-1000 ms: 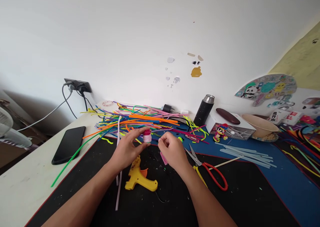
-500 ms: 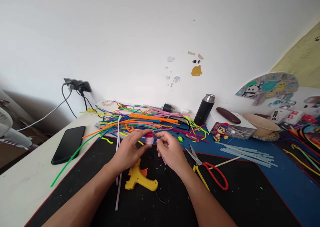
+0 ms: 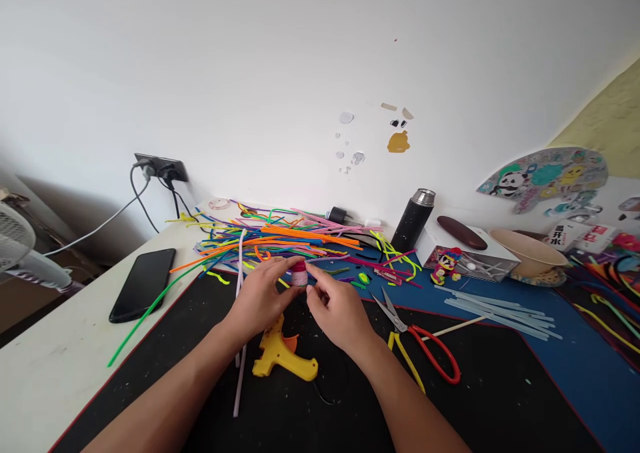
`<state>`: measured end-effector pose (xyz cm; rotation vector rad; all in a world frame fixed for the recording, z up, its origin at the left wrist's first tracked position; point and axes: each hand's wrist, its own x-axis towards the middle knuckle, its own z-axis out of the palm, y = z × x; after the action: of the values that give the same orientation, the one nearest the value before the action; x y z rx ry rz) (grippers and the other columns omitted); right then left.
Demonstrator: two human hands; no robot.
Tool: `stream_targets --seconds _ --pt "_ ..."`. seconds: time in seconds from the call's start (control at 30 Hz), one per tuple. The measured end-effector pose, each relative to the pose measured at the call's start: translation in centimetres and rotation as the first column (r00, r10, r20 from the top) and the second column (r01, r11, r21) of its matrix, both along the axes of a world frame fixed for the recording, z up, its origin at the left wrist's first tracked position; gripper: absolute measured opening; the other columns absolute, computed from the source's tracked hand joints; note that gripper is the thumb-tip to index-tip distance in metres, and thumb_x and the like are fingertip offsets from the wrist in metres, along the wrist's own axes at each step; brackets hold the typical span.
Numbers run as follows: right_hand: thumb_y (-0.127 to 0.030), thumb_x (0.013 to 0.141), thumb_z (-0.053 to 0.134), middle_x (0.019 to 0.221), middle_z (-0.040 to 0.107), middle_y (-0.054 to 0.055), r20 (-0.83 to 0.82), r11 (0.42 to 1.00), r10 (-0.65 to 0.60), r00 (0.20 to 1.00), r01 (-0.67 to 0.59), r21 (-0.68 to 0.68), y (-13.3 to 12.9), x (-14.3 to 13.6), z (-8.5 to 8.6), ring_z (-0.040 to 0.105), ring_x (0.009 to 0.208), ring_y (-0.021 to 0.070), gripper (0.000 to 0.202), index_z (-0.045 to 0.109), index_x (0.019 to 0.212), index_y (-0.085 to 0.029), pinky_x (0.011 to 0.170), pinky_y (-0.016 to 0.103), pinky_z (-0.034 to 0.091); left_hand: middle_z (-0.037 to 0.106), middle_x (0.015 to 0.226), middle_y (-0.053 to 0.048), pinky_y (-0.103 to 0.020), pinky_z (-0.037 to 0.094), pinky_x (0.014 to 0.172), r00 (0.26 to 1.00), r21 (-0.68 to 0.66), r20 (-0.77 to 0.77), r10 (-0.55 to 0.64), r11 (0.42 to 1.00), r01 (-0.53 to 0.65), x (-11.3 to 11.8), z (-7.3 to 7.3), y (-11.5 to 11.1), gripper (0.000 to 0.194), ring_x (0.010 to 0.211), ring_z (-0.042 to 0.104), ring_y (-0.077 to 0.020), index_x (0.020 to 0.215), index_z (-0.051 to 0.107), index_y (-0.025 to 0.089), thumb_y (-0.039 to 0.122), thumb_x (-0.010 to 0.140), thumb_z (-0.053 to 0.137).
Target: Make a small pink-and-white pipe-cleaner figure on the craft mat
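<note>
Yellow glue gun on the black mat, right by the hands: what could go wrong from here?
The glue gun lies close under the left hand; if it's hot, which I can't tell, it might burn a finger. The scissors lie with their blades open beside the right hand, so a sideways move could cause a poke. The small pink piece is held at the fingertips and might slip.

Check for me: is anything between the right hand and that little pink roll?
Nothing visible is. The right hand has its fingertips at the pink roll, which the left hand holds. The yellow glue gun lies nearer the person, out of that gap.
</note>
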<state>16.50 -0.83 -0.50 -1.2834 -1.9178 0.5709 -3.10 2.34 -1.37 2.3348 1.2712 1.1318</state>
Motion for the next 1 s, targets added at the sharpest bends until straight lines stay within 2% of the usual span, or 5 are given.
stream_targets --seconds 0.27,0.47,0.67,0.83,1.0 --pt "-0.025 0.097 0.053 0.066 0.068 0.001 0.038 0.999 0.035 0.999 -0.035 0.007 -0.3 -0.2 0.0 0.058 0.054 0.0186 0.051 0.066 0.145 -0.019 0.056 0.029 0.042 0.079 0.121 -0.009 -0.044 0.058 0.098 0.997 0.014 -0.045 0.060 0.998 -0.060 -0.1 -0.1 0.2 0.043 0.110 0.073 -0.0297 0.133 0.069 0.024 0.027 0.090 0.070" --pt "-0.035 0.101 0.052 0.062 0.064 -0.001 -0.228 0.987 -0.002 0.974 -0.036 -0.160 -0.2 -0.2 0.5 0.060 0.051 0.0168 0.038 0.074 0.129 -0.022 0.052 0.027 0.048 0.078 0.123 -0.008 -0.042 0.059 0.097 0.998 0.011 -0.030 0.057 0.998 -0.056 -0.1 0.1 0.2 0.044 0.112 0.073 -0.0288 0.134 0.067 0.026 0.024 0.090 0.068" --pt "-0.048 0.095 0.062 0.060 0.060 -0.004 -0.452 0.959 -0.098 0.887 -0.037 -0.280 0.5 0.2 0.5 0.058 0.045 0.0141 0.040 0.071 0.121 -0.018 0.047 0.026 0.048 0.077 0.123 -0.010 -0.042 0.059 0.098 0.998 -0.022 0.017 -0.056 0.998 0.057 0.0 0.4 -0.2 0.047 0.114 0.072 -0.0281 0.136 0.066 0.024 0.022 0.090 0.070" --pt "-0.052 0.091 0.066 0.059 0.059 -0.006 -0.530 0.939 -0.116 0.840 -0.082 -0.335 0.6 0.2 0.6 0.056 0.043 0.0123 0.040 0.070 0.112 -0.018 0.045 0.024 0.043 0.074 0.131 -0.009 -0.042 0.057 0.104 0.988 -0.104 0.087 -0.127 0.985 0.136 0.2 0.5 -0.5 0.049 0.121 0.070 -0.0270 0.140 0.064 0.025 0.023 0.091 0.071" --pt "-0.057 0.088 0.069 0.056 0.059 -0.007 -0.593 0.914 -0.108 0.798 -0.155 -0.375 0.7 0.2 0.6 0.053 0.041 0.0116 0.040 0.065 0.101 -0.019 0.041 0.022 0.039 0.075 0.133 -0.007 -0.042 0.055 0.108 0.970 -0.116 0.134 -0.205 0.968 0.220 0.4 0.9 -0.9 0.046 0.124 0.069 -0.0256 0.139 0.064 0.027 0.023 0.094 0.069"
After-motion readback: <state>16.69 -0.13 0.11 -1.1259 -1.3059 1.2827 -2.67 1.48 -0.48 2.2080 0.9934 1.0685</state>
